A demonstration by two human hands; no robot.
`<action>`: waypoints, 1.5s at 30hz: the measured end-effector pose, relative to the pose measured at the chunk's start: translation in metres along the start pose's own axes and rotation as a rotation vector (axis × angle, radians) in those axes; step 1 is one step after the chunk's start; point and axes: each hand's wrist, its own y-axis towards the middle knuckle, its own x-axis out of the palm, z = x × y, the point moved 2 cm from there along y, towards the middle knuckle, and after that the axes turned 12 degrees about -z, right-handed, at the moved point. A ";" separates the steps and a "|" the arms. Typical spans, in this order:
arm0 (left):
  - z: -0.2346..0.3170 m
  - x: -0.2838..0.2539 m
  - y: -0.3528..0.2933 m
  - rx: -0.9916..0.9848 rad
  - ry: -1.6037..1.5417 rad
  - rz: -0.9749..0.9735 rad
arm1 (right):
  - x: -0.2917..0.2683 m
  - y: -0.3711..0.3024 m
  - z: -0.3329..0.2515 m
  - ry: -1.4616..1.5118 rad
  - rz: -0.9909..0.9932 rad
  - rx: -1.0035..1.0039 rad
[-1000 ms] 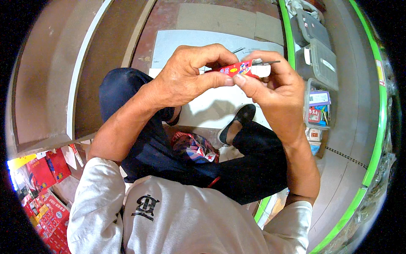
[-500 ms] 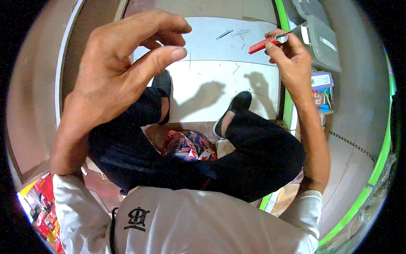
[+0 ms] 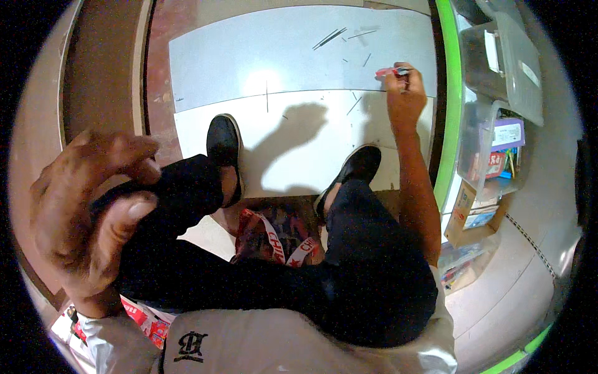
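My right hand [image 3: 408, 100] is over the right part of the pale board, closed round a small, narrow red packet [image 3: 385, 72] with a whitish end. The packet's red part sticks out to the left of my fingers. My left hand [image 3: 93, 209] hangs at the far left above my left knee, fingers curved and thumb apart, with nothing in it that I can see. Several thin dark sticks [image 3: 329, 38] lie scattered on the board [image 3: 218, 56], most of them at its far right.
My black shoes rest on the board's near part. A red and black printed bag [image 3: 274, 237] lies between my legs. Beyond a green edge strip [image 3: 450, 93] on the right stand clear plastic boxes [image 3: 520, 68] and a cardboard box [image 3: 461, 215]. Red packages [image 3: 146, 321] lie at lower left.
My left hand has swung down and left, away from the board. My right hand, still holding the red packet, has moved a little lower and turned. The view has shifted too.
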 end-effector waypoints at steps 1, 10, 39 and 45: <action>-0.002 0.000 0.006 -0.023 -0.016 -0.007 | 0.009 0.002 0.036 -0.051 -0.004 0.044; -0.003 0.010 0.012 -0.180 -0.061 -0.004 | 0.032 -0.001 0.045 0.114 0.061 0.133; 0.003 0.016 0.004 -0.114 -0.019 -0.025 | 0.057 -0.019 0.097 -0.050 0.035 0.241; 0.001 0.017 0.006 -0.103 -0.024 -0.029 | 0.058 -0.020 0.109 -0.065 0.011 0.246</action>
